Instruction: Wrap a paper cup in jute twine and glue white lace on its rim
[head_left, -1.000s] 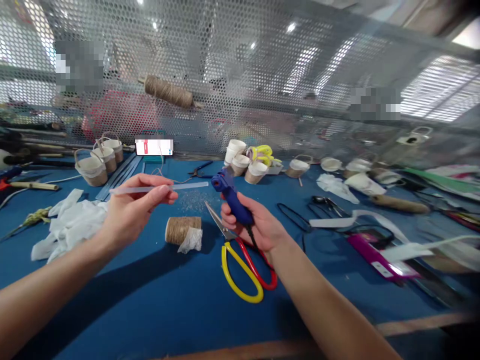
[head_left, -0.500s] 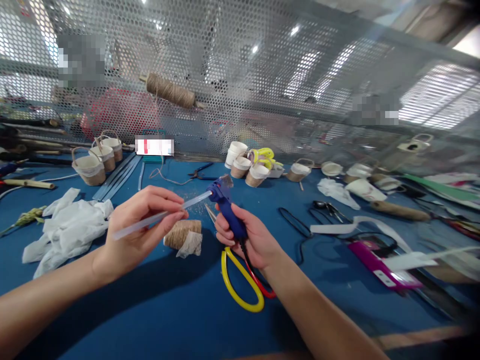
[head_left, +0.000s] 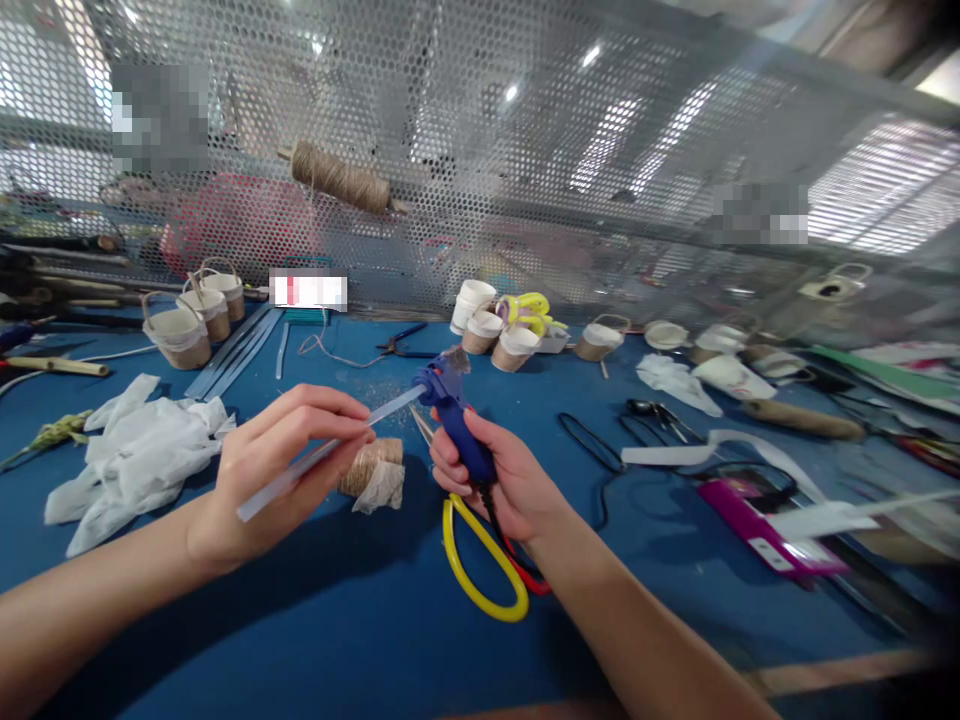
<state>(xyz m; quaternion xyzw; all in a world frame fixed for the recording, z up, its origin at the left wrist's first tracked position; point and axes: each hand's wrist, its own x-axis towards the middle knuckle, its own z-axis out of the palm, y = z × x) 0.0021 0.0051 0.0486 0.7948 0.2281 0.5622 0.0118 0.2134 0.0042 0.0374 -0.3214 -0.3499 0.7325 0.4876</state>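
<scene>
My left hand point(head_left: 285, 465) pinches a long translucent glue stick point(head_left: 289, 482) between thumb and fingers. The stick's far end meets the back of a blue glue gun point(head_left: 459, 425); how deep it sits inside I cannot tell. My right hand point(head_left: 502, 475) is wrapped round the gun's handle, its black cord running down past the palm. Under that hand lie scissors with yellow and red handles point(head_left: 487, 590), their blades partly hidden. A spool of twine point(head_left: 367, 468) with a scrap of clear film on it lies between my hands.
Crumpled white sheeting point(head_left: 142, 460) lies at left, with more glue sticks point(head_left: 236, 355) behind it. Small twine-wrapped cups point(head_left: 178, 335) and pliers point(head_left: 405, 345) stand or lie along the back, before a perforated metal screen point(head_left: 480, 150). A purple box point(head_left: 772, 530) and cables are at right.
My left hand has turned slightly and slid a little along the glue stick, whose near end has shifted down and right. The right hand and glue gun have hardly moved.
</scene>
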